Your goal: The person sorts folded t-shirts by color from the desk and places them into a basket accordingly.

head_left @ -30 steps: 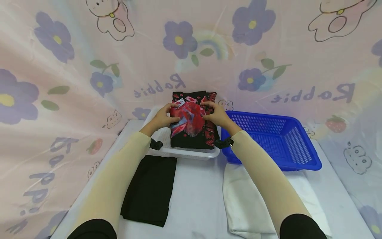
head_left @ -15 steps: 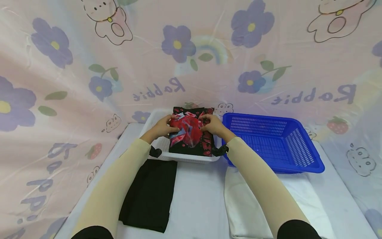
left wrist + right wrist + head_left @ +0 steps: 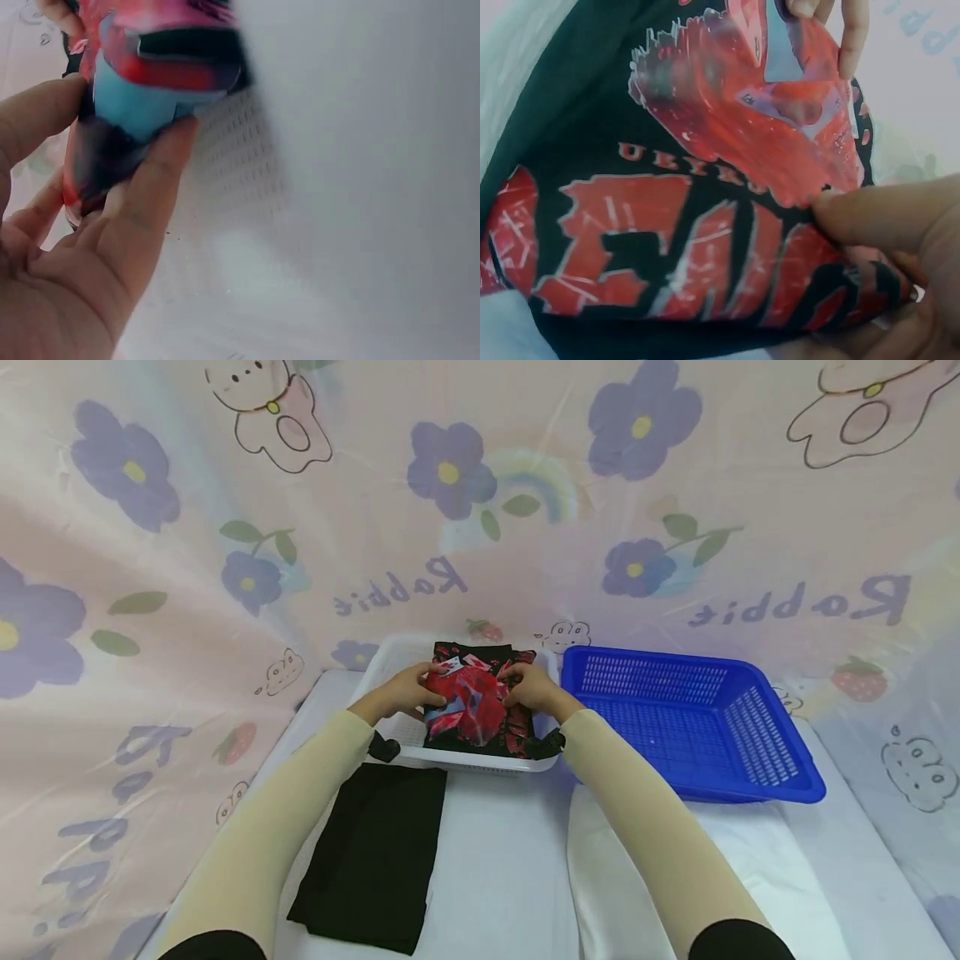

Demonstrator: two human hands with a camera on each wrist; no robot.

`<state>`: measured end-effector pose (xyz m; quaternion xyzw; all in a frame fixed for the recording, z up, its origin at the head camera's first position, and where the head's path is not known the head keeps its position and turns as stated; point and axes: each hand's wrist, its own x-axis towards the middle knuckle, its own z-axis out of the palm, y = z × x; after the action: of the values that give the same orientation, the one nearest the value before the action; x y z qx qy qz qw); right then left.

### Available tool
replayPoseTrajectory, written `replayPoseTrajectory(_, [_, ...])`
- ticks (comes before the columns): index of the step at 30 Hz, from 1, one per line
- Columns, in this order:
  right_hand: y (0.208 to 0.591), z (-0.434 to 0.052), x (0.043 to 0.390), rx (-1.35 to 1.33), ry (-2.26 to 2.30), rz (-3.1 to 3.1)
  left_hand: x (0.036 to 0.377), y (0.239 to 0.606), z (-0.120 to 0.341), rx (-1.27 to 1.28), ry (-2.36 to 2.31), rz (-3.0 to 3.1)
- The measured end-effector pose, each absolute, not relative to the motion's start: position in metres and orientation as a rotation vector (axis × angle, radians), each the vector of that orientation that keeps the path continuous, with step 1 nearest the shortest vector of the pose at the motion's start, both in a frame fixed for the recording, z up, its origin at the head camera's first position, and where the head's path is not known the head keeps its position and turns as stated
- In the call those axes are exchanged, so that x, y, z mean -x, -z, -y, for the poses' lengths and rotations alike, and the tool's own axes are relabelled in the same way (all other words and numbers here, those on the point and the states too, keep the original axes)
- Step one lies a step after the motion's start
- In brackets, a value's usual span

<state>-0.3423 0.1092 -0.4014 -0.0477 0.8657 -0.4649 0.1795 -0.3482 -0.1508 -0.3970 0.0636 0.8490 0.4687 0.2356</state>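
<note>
A folded black garment with a red print (image 3: 468, 710) lies within the white basket (image 3: 405, 656), its near edge by the basket's front rim in the head view. My left hand (image 3: 401, 693) grips its left side; the left wrist view shows the fingers curled around the folded edge, above the basket's perforated floor. My right hand (image 3: 538, 689) holds the opposite side, and in the right wrist view the thumb (image 3: 889, 214) lies on top of the printed cloth (image 3: 705, 247) with fingers beneath.
A blue perforated basket (image 3: 780, 735) stands right of the white one. Folded black cloth (image 3: 375, 860) lies in front of the white basket, and folded white cloth (image 3: 615, 877) lies partly under the right sleeve. A printed curtain (image 3: 510, 593) hangs behind the table.
Both hands have lowered the folded garment toward the white basket; its top edge sits lower against the curtain. The view has shifted slightly.
</note>
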Motion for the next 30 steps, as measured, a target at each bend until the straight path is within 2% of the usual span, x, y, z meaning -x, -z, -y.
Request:
replayPoseTrajectory(7, [0.403, -0.102, 0.341, 0.071, 1.295, -2.398, 0.347, 0.395, 0.156, -0.177, -1.219, -2.289])
replayPoseTrajectory(15, [0.417, -0.098, 0.345, -0.015, 1.368, -2.381, 0.363, 0.406, 0.155, -0.161, -1.145, -2.256])
replayPoseTrajectory(30, [0.445, -0.089, 0.354, -0.112, 1.521, -2.315, 0.388, 0.440, 0.164, -0.080, -1.168, -2.206])
